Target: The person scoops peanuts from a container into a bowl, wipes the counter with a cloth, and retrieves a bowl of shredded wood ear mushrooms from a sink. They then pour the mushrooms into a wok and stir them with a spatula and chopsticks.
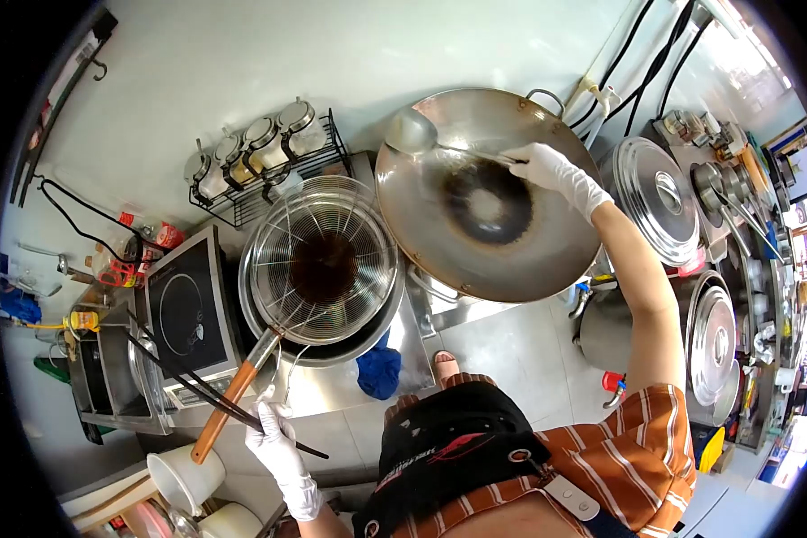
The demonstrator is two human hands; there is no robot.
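My right hand (551,172), in a white glove, is closed round the handle of a metal ladle (412,132). The ladle's bowl lies over the upper left rim of a large wok (556,255), which is darkened in the middle. Closed round a pair of long dark chopsticks (184,375) is my gloved left hand (273,433), in front of the counter. Close above this hand runs the wooden handle of a wire strainer (233,399). The strainer's round mesh (323,224) rests over a metal pot (339,357); something dark brown shows through it.
Behind the strainer a wire rack (336,148) holds several lidded jars. An induction cooktop (188,314) stands at left, with a white bucket (188,475) below. A blue cloth (379,372) lies by the pot. Lidded pots (659,193) stand right of the wok.
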